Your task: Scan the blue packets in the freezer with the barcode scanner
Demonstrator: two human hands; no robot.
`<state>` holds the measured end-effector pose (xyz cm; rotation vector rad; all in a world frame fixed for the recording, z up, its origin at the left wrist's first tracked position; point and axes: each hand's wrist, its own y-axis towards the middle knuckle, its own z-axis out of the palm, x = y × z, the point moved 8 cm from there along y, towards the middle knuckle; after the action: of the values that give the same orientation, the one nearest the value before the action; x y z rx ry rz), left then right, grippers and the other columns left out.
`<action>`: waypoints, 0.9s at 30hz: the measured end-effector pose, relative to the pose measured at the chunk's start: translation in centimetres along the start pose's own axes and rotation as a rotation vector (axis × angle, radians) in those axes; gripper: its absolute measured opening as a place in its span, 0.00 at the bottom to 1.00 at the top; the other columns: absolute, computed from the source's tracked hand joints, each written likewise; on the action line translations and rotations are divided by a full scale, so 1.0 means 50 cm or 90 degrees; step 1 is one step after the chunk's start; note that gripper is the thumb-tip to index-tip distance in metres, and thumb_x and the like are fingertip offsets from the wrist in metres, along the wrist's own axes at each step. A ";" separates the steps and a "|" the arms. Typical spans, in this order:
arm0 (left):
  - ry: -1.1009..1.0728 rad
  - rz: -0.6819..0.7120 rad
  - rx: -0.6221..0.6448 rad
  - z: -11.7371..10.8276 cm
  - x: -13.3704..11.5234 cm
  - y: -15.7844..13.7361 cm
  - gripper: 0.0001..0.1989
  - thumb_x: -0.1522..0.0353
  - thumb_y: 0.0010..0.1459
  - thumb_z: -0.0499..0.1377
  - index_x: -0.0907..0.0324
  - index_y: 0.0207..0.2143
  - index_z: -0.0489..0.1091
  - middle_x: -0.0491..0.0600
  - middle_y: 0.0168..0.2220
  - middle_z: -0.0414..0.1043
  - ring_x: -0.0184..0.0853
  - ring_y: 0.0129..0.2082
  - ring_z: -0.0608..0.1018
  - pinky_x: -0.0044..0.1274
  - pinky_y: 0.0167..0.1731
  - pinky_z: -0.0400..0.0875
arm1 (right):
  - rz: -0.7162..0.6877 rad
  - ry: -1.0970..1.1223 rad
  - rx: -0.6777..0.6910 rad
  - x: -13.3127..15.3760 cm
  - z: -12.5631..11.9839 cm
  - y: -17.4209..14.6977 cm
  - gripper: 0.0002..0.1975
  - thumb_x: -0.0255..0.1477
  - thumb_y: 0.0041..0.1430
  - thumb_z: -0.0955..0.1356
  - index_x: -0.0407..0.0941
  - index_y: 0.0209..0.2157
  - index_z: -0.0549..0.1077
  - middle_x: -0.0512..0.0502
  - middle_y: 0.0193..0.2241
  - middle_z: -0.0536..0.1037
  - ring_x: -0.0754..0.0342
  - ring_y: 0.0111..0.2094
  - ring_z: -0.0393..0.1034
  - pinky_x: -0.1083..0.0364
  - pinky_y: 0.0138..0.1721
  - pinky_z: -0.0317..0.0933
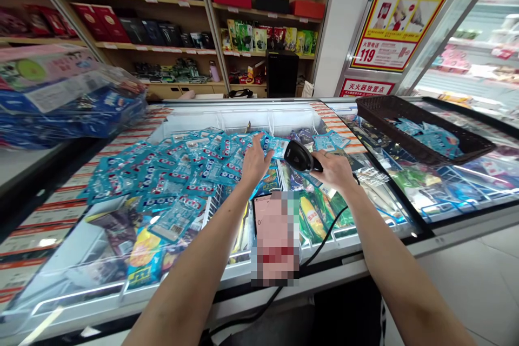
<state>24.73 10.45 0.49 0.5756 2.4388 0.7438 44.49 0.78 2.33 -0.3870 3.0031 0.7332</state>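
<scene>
My right hand is wrapped round the handle of a black handheld barcode scanner. The scanner's head points left, over a small blue packet with a barcode. My left hand rests at that packet's left side, index finger and thumb stretched apart; its other fingers are partly hidden. Many similar blue packets lie spread in a heap to the left on the freezer's glass top. A few more packets lie just beyond the scanner. Below my hands lies a phone, its screen partly blurred out.
The scanner's black cable runs down across the freezer's front edge. On the right, a dark basket holds several blue packets. Plastic-wrapped packages are stacked at the left. Stocked shelves stand behind.
</scene>
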 end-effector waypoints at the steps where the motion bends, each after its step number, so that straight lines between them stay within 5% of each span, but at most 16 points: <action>1: 0.000 0.002 -0.001 0.000 0.000 0.000 0.30 0.56 0.60 0.50 0.63 0.59 0.49 0.61 0.47 0.70 0.44 0.40 0.77 0.31 0.40 0.70 | -0.002 0.001 -0.002 0.000 0.000 0.000 0.19 0.37 0.57 0.64 0.45 0.48 0.69 0.44 0.39 0.76 0.49 0.37 0.71 0.56 0.31 0.51; 18: -0.025 -0.011 0.015 0.007 0.000 -0.001 0.31 0.55 0.60 0.50 0.64 0.59 0.48 0.63 0.46 0.69 0.48 0.43 0.76 0.36 0.42 0.69 | -0.015 -0.002 -0.017 -0.001 -0.003 -0.004 0.17 0.37 0.56 0.66 0.46 0.47 0.68 0.47 0.39 0.76 0.51 0.36 0.71 0.56 0.31 0.52; 27: -0.016 0.037 -0.059 -0.013 -0.015 0.002 0.29 0.62 0.60 0.52 0.66 0.59 0.48 0.65 0.55 0.60 0.48 0.57 0.64 0.39 0.55 0.61 | 0.013 -0.026 -0.048 -0.013 -0.021 -0.009 0.19 0.38 0.56 0.65 0.46 0.48 0.69 0.47 0.38 0.76 0.51 0.37 0.71 0.56 0.31 0.51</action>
<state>24.96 9.88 1.28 0.6187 2.3591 0.8643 45.26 0.06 3.10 -0.3392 2.9532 0.8477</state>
